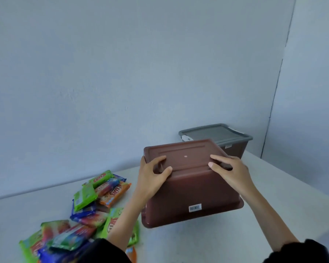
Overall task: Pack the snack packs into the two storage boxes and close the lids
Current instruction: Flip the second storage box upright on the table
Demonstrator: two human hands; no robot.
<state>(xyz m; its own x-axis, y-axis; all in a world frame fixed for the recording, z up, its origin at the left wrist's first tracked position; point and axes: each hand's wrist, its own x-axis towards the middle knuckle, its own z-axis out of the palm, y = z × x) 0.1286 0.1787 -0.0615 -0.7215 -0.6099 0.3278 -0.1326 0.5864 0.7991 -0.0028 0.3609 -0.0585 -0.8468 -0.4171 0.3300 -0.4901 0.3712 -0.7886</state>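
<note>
Fingers (160, 160) of your left hand (152, 177) and right hand (231, 172) gripped the upturned brown box (194, 192), right of the snack packs (87, 205). Shallow purchase on smooth plastic risked a drop.

Plain indoor room, bare pale-blue walls (103, 73), white table (198, 243) in corner

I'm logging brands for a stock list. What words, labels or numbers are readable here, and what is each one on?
Nothing here can be read clearly enough to quote.
On the brown box, a barcode sticker: bars and digits too small to read.
On the snack packs: white letters in red logos, too blurred to quote.
On the grey lid behind, white stickers: blurred, unreadable.
</note>
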